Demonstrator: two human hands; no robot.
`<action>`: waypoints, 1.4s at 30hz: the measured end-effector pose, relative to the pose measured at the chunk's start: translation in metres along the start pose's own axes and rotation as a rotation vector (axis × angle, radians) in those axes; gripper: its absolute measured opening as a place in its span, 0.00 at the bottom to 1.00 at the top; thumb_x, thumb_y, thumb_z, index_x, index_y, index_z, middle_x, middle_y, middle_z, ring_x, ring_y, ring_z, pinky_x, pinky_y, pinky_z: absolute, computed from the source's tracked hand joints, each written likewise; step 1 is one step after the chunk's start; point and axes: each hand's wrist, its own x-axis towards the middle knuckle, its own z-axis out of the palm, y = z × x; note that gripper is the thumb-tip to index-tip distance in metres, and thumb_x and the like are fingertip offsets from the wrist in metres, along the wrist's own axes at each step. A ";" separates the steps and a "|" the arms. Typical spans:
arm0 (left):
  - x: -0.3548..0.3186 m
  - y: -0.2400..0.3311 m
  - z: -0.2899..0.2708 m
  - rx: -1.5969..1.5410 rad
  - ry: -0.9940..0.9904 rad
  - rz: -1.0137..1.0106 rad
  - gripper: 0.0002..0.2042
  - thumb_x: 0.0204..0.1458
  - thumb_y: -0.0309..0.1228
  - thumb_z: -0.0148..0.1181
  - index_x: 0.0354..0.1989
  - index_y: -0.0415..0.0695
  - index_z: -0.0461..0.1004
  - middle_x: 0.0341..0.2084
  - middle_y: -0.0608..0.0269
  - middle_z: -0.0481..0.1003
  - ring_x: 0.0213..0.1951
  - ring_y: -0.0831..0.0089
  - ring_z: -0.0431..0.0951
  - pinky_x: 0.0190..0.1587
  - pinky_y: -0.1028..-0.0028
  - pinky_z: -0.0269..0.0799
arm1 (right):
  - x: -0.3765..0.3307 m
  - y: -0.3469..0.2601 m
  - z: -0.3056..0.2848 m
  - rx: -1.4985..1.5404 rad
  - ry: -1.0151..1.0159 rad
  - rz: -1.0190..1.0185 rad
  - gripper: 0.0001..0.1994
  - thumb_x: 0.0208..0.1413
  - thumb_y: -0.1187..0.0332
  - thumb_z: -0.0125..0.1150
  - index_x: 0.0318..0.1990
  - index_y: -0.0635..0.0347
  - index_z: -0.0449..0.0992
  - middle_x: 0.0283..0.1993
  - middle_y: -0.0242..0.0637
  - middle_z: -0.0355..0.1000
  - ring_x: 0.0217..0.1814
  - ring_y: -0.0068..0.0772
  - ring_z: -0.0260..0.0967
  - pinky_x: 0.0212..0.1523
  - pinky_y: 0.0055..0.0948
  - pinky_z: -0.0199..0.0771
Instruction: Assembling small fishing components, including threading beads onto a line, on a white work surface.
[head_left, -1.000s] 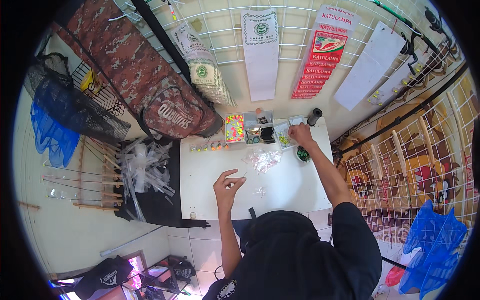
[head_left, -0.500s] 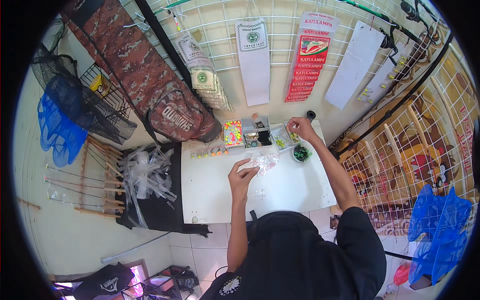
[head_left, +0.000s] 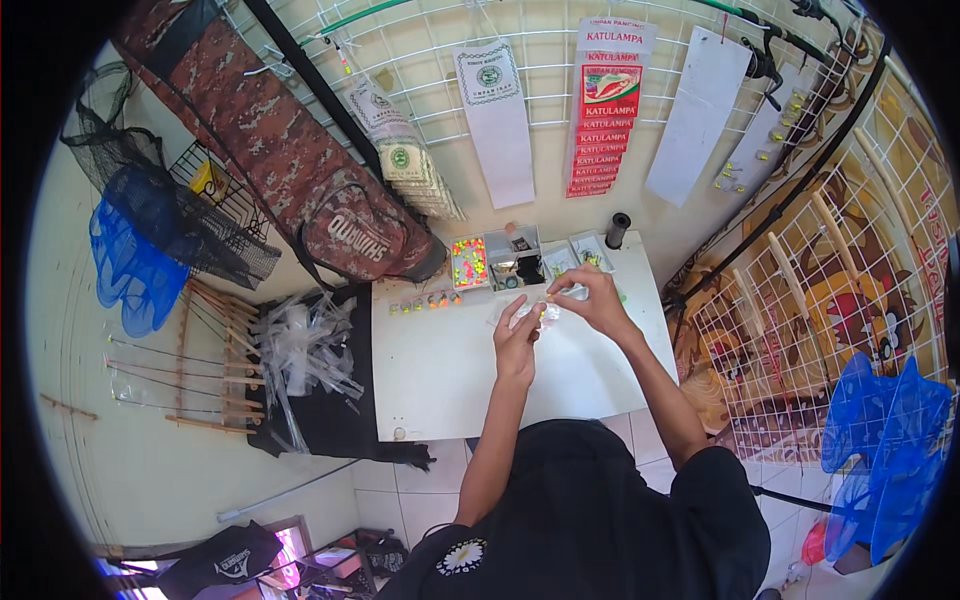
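Note:
My left hand [head_left: 515,345] and my right hand [head_left: 598,305] are close together over the white table [head_left: 460,380]. The right thumb and forefinger pinch a small yellow piece [head_left: 549,297]. My left fingers are closed, and a yellow speck shows at their tips; what they hold is too small to name. Beneath and beside the hands lies a clear plastic bag [head_left: 497,312], partly covered. Beyond them stand a white tray [head_left: 455,287] of pink and yellow bits and a grey divided box [head_left: 530,232]. The right hand hides part of the things behind it.
Small lures [head_left: 420,305] lie in a row at the table's left. A black cylinder [head_left: 617,232] stands at its back right. Clear plastic wrappers [head_left: 305,345] heap on black cloth to the left. A camouflage rod bag [head_left: 290,150] leans by the wire grid, where packets hang.
My right hand has come back from the containers at the far right and now meets the left hand. The left hand has shifted right and slightly up. The view has tilted a little.

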 end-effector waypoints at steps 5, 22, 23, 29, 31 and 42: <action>-0.002 -0.001 -0.003 -0.035 -0.022 -0.036 0.24 0.52 0.27 0.66 0.57 0.40 0.66 0.32 0.65 0.77 0.28 0.84 0.68 0.31 0.82 0.60 | -0.016 -0.013 0.006 -0.004 0.011 -0.049 0.07 0.45 0.69 0.71 0.31 0.58 0.81 0.32 0.32 0.77 0.36 0.32 0.68 0.42 0.31 0.67; -0.017 0.038 -0.015 0.156 -0.273 -0.065 0.37 0.48 0.21 0.67 0.66 0.44 0.54 0.31 0.61 0.78 0.33 0.80 0.73 0.37 0.79 0.65 | -0.014 -0.018 -0.008 0.036 -0.162 -0.113 0.11 0.50 0.70 0.66 0.42 0.54 0.81 0.41 0.32 0.77 0.46 0.35 0.68 0.53 0.35 0.64; -0.020 0.047 -0.012 0.219 -0.318 -0.085 0.39 0.47 0.21 0.68 0.67 0.44 0.52 0.32 0.59 0.79 0.35 0.78 0.76 0.41 0.78 0.66 | -0.012 -0.021 -0.008 0.088 -0.254 -0.093 0.12 0.49 0.70 0.65 0.43 0.53 0.81 0.42 0.32 0.77 0.47 0.35 0.67 0.53 0.35 0.64; -0.018 0.071 -0.019 0.392 -0.442 -0.129 0.47 0.43 0.22 0.71 0.70 0.45 0.46 0.31 0.55 0.80 0.38 0.72 0.80 0.54 0.69 0.67 | -0.007 -0.026 -0.003 0.108 -0.479 -0.129 0.13 0.48 0.70 0.66 0.43 0.50 0.82 0.39 0.31 0.76 0.45 0.34 0.66 0.51 0.35 0.66; -0.018 0.079 -0.022 0.452 -0.488 -0.176 0.48 0.42 0.22 0.71 0.70 0.44 0.45 0.30 0.55 0.80 0.37 0.72 0.81 0.53 0.70 0.66 | -0.007 -0.032 -0.005 0.131 -0.485 -0.117 0.09 0.47 0.70 0.68 0.38 0.51 0.83 0.35 0.30 0.77 0.42 0.32 0.67 0.48 0.33 0.68; -0.026 0.107 -0.014 0.696 -0.462 -0.163 0.33 0.42 0.22 0.71 0.60 0.43 0.65 0.27 0.60 0.81 0.33 0.78 0.80 0.50 0.73 0.65 | -0.004 -0.044 -0.003 0.141 -0.400 -0.102 0.05 0.48 0.69 0.69 0.34 0.54 0.82 0.33 0.30 0.78 0.38 0.32 0.69 0.45 0.33 0.68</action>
